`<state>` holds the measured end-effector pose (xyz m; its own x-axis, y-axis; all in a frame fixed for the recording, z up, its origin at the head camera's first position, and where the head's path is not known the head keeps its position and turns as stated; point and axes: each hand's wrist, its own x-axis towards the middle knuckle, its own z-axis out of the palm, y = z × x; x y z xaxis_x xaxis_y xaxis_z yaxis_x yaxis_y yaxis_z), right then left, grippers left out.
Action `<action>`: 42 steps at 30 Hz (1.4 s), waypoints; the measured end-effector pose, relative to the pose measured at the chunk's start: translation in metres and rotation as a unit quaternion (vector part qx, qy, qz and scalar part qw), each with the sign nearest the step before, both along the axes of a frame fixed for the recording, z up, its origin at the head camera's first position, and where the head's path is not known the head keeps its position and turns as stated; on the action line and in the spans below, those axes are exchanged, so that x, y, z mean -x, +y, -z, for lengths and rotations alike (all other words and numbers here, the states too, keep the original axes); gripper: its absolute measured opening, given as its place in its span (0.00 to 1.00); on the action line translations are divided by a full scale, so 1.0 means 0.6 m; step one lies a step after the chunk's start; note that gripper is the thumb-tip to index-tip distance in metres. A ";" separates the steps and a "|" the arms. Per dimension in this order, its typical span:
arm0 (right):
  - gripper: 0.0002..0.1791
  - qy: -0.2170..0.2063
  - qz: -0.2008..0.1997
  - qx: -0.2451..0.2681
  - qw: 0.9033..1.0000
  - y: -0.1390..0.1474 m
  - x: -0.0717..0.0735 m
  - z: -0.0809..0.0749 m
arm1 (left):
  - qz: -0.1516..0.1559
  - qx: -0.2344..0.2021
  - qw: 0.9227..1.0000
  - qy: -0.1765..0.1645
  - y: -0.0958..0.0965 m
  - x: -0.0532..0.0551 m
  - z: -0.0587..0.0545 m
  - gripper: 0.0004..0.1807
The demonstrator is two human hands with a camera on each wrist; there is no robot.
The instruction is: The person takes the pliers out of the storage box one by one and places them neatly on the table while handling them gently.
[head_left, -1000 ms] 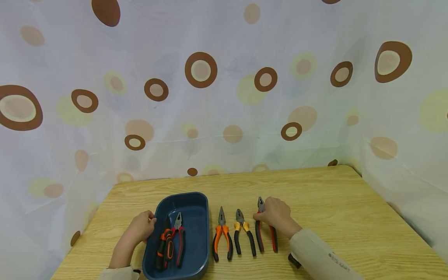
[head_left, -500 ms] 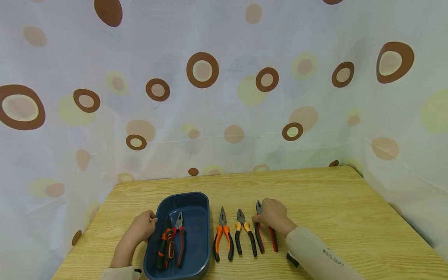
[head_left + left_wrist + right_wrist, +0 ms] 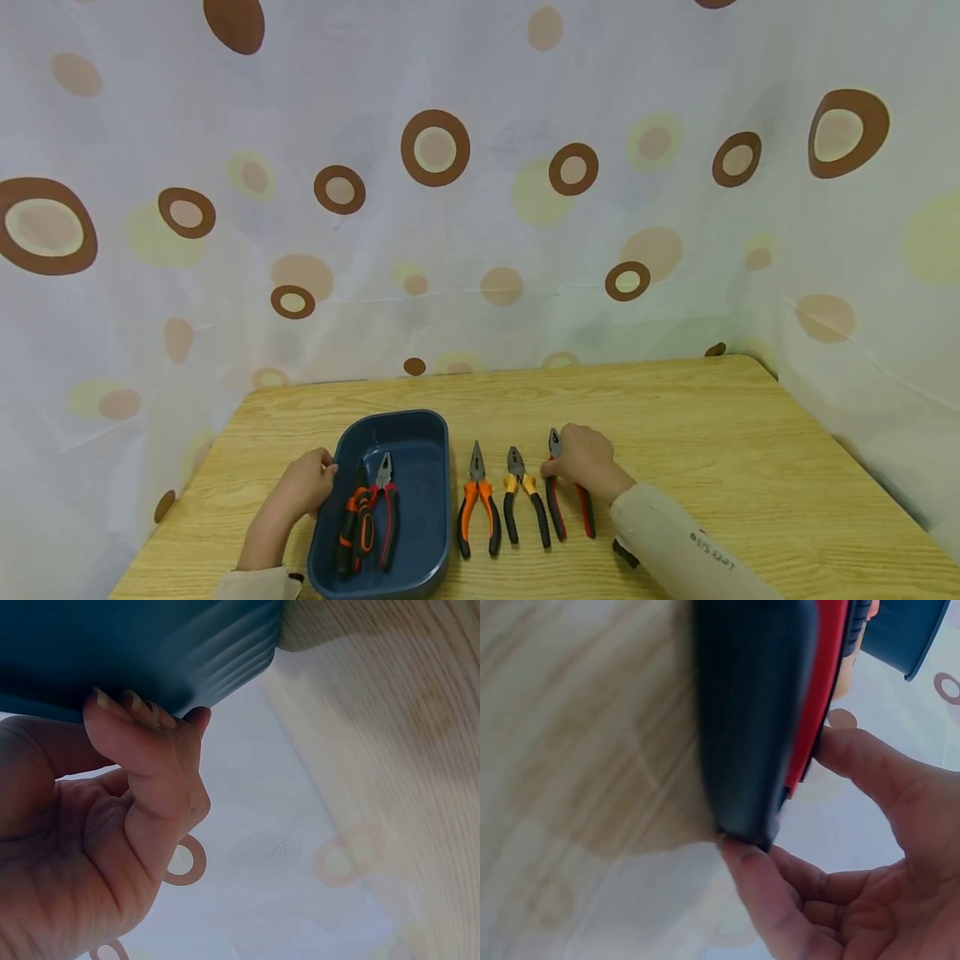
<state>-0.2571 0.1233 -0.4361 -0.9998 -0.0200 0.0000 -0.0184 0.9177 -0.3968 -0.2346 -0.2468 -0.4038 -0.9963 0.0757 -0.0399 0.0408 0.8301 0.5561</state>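
Observation:
My left hand (image 3: pixel 306 483) holds the left side of a dark blue plastic tub (image 3: pixel 422 508); its bent fingers meet the outer wall in the left wrist view. Inside lie red-and-black-handled pliers (image 3: pixel 388 521) and an orange-and-black-handled tool (image 3: pixel 363 529), its kind unclear. My right hand (image 3: pixel 587 461) grips a second pair of red-and-black pliers (image 3: pixel 555 510) near the pivot, thumb and fingers on opposite sides. These pliers lie with handles spread, the hand covering their middle. To their left lie combination pliers with yellow-and-black handles (image 3: pixel 516 483) and long-nose pliers with orange-and-black handles (image 3: pixel 472 500).
The wood-grain table (image 3: pixel 712 450) extends right of and behind the tools. A white curtain (image 3: pixel 480 217) with brown and yellow circles hangs behind and along both sides.
Since a second ago, my right hand has shifted slightly left, and the held pliers' tip has tilted left and dropped a little. My left hand remains at the tub.

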 end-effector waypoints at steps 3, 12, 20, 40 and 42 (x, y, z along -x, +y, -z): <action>0.27 -0.008 -0.004 -0.003 1.000 -0.001 0.001 -0.004 | 0.001 0.001 1.000 0.000 0.000 0.002 0.000 0.08; 0.27 -0.031 -0.003 -0.032 0.999 -0.011 -0.004 -0.007 | 0.000 -0.003 1.000 -0.003 0.000 0.000 -0.001 0.08; 0.27 -0.023 -0.015 -0.057 0.998 -0.028 -0.020 -0.032 | 0.000 0.000 1.000 0.002 -0.002 0.000 0.003 0.08; 0.21 0.104 -0.123 0.042 0.986 -0.174 -0.053 -0.138 | 0.001 -0.002 1.000 0.011 -0.004 0.000 0.003 0.07; 0.18 0.108 -0.142 0.047 0.983 -0.192 -0.056 -0.143 | 0.002 -0.003 1.000 0.011 -0.003 0.000 0.003 0.08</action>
<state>-0.2236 0.0081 -0.3501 -0.9304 -0.2875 0.2274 -0.3614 0.8228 -0.4386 -0.2347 -0.2486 -0.4056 -0.9966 0.0806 -0.0178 0.0569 0.8270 0.5593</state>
